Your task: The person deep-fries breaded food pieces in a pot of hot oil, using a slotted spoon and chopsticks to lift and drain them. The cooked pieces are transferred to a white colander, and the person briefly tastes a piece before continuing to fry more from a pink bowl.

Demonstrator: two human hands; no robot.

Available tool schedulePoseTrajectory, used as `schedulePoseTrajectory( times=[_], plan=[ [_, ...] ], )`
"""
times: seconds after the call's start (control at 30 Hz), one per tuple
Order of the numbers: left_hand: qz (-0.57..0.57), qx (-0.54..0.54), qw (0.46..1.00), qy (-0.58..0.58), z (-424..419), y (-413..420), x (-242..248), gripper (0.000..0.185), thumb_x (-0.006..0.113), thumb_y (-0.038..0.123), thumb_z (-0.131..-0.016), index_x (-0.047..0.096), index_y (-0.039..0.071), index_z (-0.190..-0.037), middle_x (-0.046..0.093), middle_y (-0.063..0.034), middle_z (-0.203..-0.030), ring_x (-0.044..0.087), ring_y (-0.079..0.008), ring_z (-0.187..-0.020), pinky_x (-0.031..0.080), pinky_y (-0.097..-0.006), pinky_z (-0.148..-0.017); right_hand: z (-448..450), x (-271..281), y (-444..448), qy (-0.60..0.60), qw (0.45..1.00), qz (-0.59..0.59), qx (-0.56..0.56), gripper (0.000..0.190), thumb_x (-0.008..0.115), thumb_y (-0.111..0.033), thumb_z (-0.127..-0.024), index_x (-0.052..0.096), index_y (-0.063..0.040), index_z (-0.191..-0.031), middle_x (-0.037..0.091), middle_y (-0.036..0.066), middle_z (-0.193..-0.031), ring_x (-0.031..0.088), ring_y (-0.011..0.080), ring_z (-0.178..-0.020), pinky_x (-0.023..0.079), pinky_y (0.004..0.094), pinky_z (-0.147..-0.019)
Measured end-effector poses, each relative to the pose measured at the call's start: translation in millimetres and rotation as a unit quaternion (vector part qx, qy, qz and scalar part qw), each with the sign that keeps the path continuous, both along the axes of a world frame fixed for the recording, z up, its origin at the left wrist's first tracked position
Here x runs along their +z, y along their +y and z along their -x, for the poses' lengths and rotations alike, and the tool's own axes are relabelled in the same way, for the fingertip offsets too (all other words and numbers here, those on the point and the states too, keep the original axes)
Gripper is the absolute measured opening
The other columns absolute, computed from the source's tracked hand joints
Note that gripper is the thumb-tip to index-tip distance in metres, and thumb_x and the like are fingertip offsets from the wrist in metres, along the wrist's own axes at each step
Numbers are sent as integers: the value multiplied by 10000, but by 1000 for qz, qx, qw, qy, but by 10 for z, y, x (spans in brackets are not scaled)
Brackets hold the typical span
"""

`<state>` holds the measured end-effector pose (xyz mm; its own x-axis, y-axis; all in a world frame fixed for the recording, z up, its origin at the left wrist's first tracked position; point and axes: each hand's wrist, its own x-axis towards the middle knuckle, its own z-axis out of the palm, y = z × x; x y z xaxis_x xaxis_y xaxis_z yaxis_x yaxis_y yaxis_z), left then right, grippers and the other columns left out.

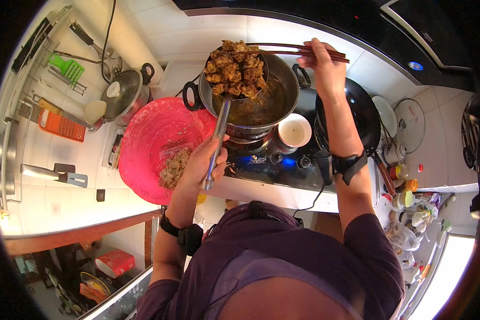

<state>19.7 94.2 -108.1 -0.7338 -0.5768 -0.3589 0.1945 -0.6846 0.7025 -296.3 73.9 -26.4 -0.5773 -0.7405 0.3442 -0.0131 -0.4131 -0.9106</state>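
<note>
My left hand grips the metal handle of a skimmer, heaped with browned fried pieces. The skimmer's head is over the left part of a deep pot of dark oil on the stove. From the right, my right hand holds a pair of brown wooden chopsticks, whose tips reach the top of the heap. Left of the pot sits a pink plastic basin with a pale, lumpy mixture at its lower side.
A white cup stands on the black gas stove by the pot. A black wok is under my right forearm. A lidded pot stands behind the basin. Utensils, including an orange grater, hang at left.
</note>
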Motion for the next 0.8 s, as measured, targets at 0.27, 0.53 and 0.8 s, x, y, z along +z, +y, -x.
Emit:
schedulePoseTrajectory(
  times=[0.27, 0.53, 0.8],
  plan=[
    [0, 8, 1000, 8, 10, 37, -45, 335, 384, 330, -984, 447, 78, -1196, 448, -11, -653, 430, -94, -386, 401, -251, -364, -74, 39, -101, -20, 999, 19, 40, 237, 522, -153, -920, 594, 72, -928, 634, 147, -777, 628, 192, -601, 489, 276, -527],
    [1, 26, 1000, -5, 22, -93, 31, 316, 395, 342, -978, 471, 104, -1172, 433, -8, -651, 392, -87, -369, 344, -229, -332, 577, -435, 287, 8, 992, -124, -32, 213, 585, -168, -887, 635, 35, -851, 646, 107, -703, 614, 151, -561, 471, 262, -500],
    [16, 30, 999, 25, 15, -205, 187, 307, 393, 328, -980, 510, 115, -1168, 437, -5, -649, 406, -78, -356, 360, -231, -312, 404, -793, 237, 100, 968, -231, 20, 245, 624, -219, -857, 666, 19, -823, 629, 53, -652, 555, 111, -509, 415, 232, -461]
  ],
)
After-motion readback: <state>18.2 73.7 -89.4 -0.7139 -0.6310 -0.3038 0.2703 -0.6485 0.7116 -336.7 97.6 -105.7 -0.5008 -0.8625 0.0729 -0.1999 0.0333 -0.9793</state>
